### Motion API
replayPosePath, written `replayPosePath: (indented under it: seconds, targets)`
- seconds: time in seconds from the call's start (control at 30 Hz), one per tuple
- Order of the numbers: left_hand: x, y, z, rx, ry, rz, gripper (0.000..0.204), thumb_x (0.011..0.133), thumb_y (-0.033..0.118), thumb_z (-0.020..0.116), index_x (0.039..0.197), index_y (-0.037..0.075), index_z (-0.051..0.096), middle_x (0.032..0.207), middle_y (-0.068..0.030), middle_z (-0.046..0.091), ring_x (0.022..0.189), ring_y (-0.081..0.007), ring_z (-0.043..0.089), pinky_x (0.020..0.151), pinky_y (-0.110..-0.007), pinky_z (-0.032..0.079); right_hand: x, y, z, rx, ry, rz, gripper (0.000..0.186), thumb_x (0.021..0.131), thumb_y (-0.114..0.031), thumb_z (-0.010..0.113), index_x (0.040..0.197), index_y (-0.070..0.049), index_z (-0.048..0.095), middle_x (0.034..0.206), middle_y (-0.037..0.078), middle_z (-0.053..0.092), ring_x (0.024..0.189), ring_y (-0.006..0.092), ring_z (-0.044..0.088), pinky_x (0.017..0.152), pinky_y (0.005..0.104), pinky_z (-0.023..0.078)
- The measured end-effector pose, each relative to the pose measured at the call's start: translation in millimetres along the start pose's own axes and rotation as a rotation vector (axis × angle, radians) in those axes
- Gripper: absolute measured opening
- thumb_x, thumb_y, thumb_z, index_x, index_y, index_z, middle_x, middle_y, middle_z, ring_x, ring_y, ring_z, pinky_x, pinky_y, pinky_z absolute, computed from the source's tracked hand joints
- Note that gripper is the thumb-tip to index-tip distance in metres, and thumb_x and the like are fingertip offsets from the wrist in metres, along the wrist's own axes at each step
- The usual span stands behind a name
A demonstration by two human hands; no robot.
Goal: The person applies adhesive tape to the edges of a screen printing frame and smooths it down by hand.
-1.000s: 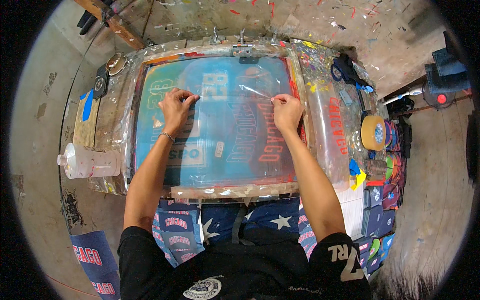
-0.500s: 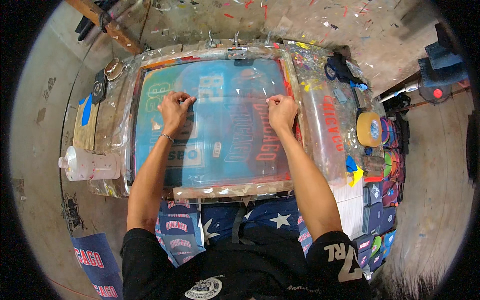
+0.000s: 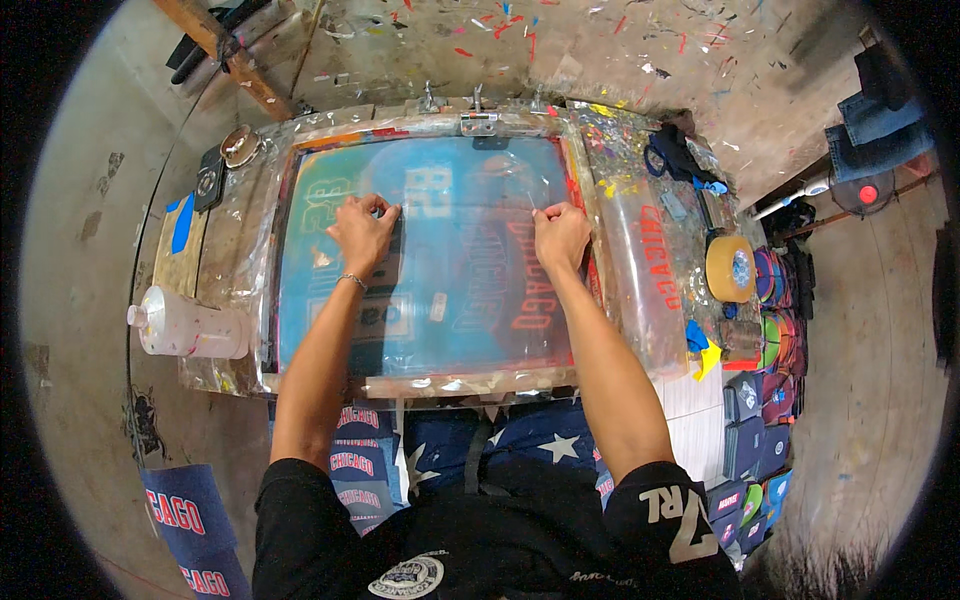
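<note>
A silkscreen frame (image 3: 440, 335) with blue-green mesh and printed lettering lies flat on the worktable. Above its upper half, my left hand (image 3: 364, 238) is closed in a pinch, palm down, over the mesh's left part. Level with it, near the frame's right rail, my right hand (image 3: 562, 236) pinches too. Between the fingertips runs a thin, see-through strip (image 3: 468, 208), apparently clear tape; its edges are hard to make out. Whether it touches the mesh I cannot tell. A wide roll of clear tape (image 3: 730, 268) stands on the table to the right.
Metal hinge clamps (image 3: 478, 123) hold the frame's far edge. A white plastic bottle (image 3: 195, 323) lies at the left, below a dark phone (image 3: 209, 180) and a small bowl (image 3: 239, 147). Right of the frame lie a clear film with red letters (image 3: 655, 262) and dark cloth (image 3: 682, 152). Printed fabric pieces (image 3: 358, 460) hang in front.
Both hands keep their pinch and have come slightly closer together over the screen. The whole view has shifted a little.
</note>
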State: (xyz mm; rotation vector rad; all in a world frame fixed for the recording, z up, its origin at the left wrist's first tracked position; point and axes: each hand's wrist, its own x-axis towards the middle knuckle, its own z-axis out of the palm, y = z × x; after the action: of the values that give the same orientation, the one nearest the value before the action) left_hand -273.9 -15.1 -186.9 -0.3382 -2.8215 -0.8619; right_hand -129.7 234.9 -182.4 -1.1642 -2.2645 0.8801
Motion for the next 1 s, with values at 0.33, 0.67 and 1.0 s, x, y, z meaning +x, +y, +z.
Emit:
replayPosePath:
  seconds: [0.33,0.67,1.0]
  targets:
    - [-1,8,3,0.041,0.014,-0.090,0.027,0.078,0.040,0.074,0.080,0.013,0.072,0.098,-0.0080,0.062,0.100,-0.0296,0.056,0.087,-0.049,0.035,-2,-3,3,-0.098,0.045,-0.090,0.021,0.079,-0.022,0.073,0.084,-0.003,0.067,0.095,0.019,0.064,0.091,0.0382,0.063,0.081,0.0481,0.050]
    - [6,8,8,0.117,-0.007,-0.130,0.037,0.080,0.047,0.071,0.083,0.010,0.073,0.099,-0.0119,0.065,0.100,-0.0308,0.058,0.084,-0.050,0.036,11,-13,-4,-0.218,0.002,-0.061,0.036,0.086,-0.030,0.071,0.099,0.002,0.063,0.099,0.024,0.067,0.093,0.0414,0.067,0.080,0.0494,0.054]
    - [13,11,12,0.155,0.097,-0.072,0.034,0.081,0.043,0.073,0.080,0.008,0.071,0.096,-0.0124,0.065,0.094,-0.0314,0.060,0.080,-0.052,0.037,20,-29,-10,-0.317,-0.062,-0.067,0.035,0.092,-0.029,0.063,0.107,0.002,0.059,0.100,0.024,0.069,0.095,0.0403,0.068,0.082,0.0490,0.055]
